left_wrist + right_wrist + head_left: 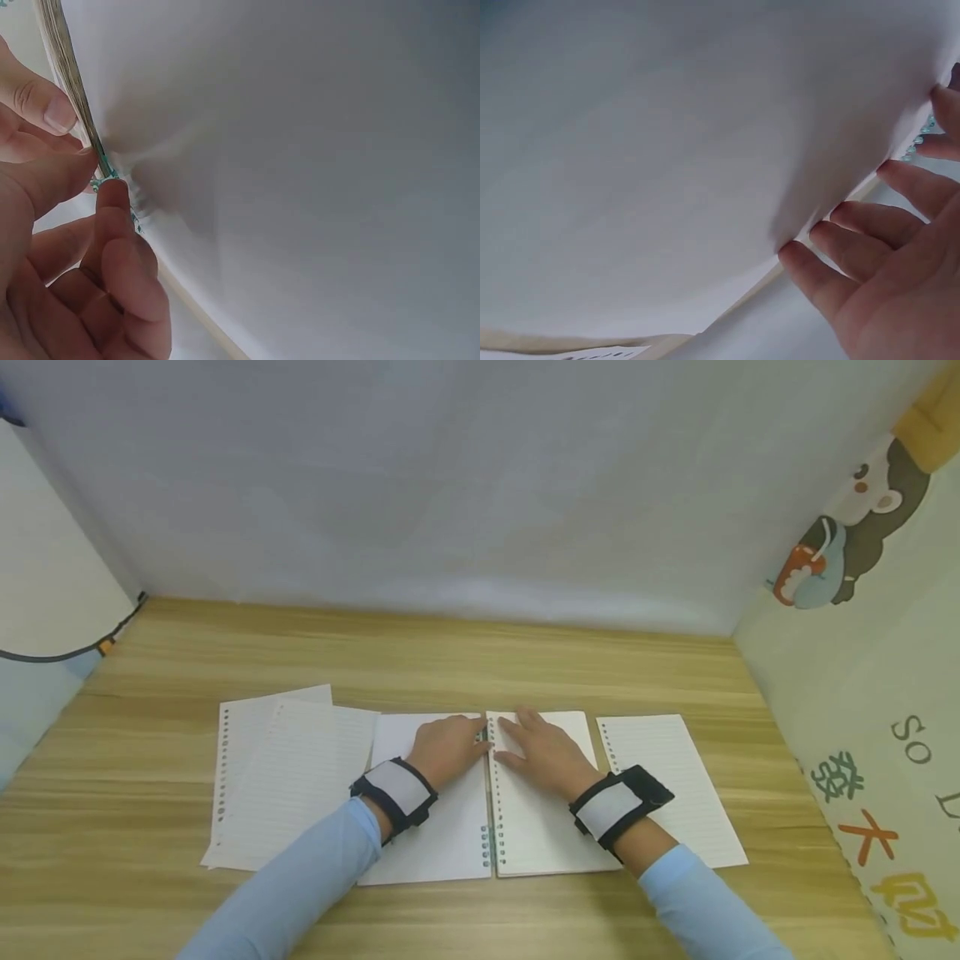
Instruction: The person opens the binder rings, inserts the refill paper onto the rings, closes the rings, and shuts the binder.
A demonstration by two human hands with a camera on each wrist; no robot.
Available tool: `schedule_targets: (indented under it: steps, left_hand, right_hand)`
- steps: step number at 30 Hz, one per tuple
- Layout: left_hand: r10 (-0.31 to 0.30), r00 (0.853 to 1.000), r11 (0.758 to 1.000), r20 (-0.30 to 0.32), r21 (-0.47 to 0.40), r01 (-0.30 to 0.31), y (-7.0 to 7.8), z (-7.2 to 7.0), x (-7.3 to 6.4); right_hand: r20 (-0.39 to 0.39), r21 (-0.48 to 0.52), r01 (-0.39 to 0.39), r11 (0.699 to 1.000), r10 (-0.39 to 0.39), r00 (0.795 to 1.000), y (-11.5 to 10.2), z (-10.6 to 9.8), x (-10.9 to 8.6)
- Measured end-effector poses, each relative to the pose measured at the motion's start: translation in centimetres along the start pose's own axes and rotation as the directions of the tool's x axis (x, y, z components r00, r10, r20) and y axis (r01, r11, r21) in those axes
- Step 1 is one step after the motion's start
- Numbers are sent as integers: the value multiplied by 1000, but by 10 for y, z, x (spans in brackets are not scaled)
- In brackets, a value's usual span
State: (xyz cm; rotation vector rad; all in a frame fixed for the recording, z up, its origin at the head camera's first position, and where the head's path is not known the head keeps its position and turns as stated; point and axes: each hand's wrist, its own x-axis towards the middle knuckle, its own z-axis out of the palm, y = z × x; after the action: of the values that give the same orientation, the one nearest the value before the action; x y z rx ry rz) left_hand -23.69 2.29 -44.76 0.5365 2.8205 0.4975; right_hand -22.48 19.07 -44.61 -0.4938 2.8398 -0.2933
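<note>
A loose-leaf notebook point(447, 847) lies spread open, with a teal ring binding point(486, 846) down its middle. At the upper end of the binding is my left hand point(448, 750); the left wrist view shows its thumb and a finger pinching the teal rings point(102, 181) beside the page edges. My right hand point(551, 762) rests on the hole-punched page stack point(555, 839) right of the binding. Its fingers are spread, and in the right wrist view their fingertips point(793, 253) touch the paper near its edge.
Two overlapping lined sheets point(288, 785) with punched holes lie left of the notebook. Another lined sheet point(690, 785) lies on the right, partly under my right wrist. The wooden table point(435, 652) meets a pale backdrop behind and a decorated panel point(885, 710) at right.
</note>
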Motion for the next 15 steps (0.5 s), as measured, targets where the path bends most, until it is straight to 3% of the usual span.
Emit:
schedule_targets:
  steps: [9,15]
  left_hand:
    - [20,999,1000,-31,19,-20,3,1,0]
    - [34,998,999,-54,5,-33,4,4,-2]
  right_hand:
    - [-11,-22,-12,1000,12,1000,-2,-1,0]
    - [-17,33,-23,999,23,1000,-1,2,-3]
